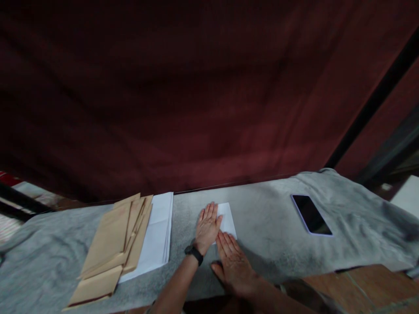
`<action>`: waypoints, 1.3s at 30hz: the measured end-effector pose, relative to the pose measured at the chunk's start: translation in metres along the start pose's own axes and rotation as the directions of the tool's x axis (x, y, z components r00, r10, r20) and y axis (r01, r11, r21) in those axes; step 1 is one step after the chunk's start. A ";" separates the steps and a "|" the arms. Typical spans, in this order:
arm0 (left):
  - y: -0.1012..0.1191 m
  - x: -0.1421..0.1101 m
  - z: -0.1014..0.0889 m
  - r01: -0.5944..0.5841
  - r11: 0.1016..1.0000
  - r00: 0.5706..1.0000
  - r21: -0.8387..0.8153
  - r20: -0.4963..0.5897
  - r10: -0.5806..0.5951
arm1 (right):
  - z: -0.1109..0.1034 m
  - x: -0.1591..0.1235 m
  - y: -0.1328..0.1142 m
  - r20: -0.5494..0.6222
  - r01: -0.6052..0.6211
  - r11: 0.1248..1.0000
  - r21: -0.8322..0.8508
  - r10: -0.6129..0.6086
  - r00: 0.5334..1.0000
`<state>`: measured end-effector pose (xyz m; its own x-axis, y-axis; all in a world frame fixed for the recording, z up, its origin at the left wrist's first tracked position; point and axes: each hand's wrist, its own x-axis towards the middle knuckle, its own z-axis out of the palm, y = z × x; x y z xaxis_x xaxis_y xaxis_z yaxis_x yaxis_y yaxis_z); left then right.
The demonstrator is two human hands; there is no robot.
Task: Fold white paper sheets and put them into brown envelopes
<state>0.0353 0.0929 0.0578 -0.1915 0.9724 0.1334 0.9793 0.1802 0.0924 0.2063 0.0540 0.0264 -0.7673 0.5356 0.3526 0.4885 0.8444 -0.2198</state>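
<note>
- Left hand [207, 227] open, flat on white paper [228, 220]; right hand [236, 264] open, near edge.
- Likely light, easily creased (thin-looking); pinch far-right corner.

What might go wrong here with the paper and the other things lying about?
The white paper under the left hand and right hand could skew or crease wrongly, since the grey cloth beneath looks soft. The brown envelopes overlap unevenly, partly on white sheets, so a bump from the left arm might make them slide.
</note>
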 end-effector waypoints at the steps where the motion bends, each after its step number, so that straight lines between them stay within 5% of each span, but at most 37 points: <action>1: -0.001 0.000 0.000 -0.002 1.000 1.000 -0.004 -0.002 0.002 | 0.000 -0.002 -0.002 0.003 0.001 1.000 0.001 -0.001 1.000; 6: 0.002 0.002 -0.007 -0.021 0.998 1.000 -0.065 -0.021 0.020 | 0.001 -0.004 -0.008 0.028 -0.007 1.000 0.004 0.007 1.000; 12: 0.027 0.014 -0.014 -0.245 0.957 0.964 -0.157 0.064 0.258 | 0.006 -0.001 -0.013 0.087 -0.046 0.999 0.007 0.045 0.995; 17: 0.024 0.024 -0.007 -0.220 0.966 0.965 -0.136 0.115 0.236 | 0.001 -0.002 -0.010 0.072 -0.019 1.000 0.023 0.018 0.997; 25: 0.003 0.029 -0.003 -0.186 0.981 0.980 -0.058 0.066 0.190 | -0.031 0.005 -0.007 0.204 -0.004 0.998 0.065 -0.009 0.979; 33: 0.009 0.008 0.001 -0.053 0.997 0.998 -0.051 -0.027 0.052 | -0.065 0.036 0.027 0.207 -0.201 0.953 0.225 0.155 0.966; 39: 0.014 -0.012 -0.005 -0.076 0.996 0.997 -0.051 -0.001 0.076 | -0.064 0.051 0.048 0.081 -0.237 0.940 0.246 0.224 0.971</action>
<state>0.0515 0.0827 0.0623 -0.1164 0.9832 0.1408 0.9863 0.0978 0.1326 0.2169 0.1215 0.0922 -0.6699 0.7093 0.2193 0.5385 0.6675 -0.5143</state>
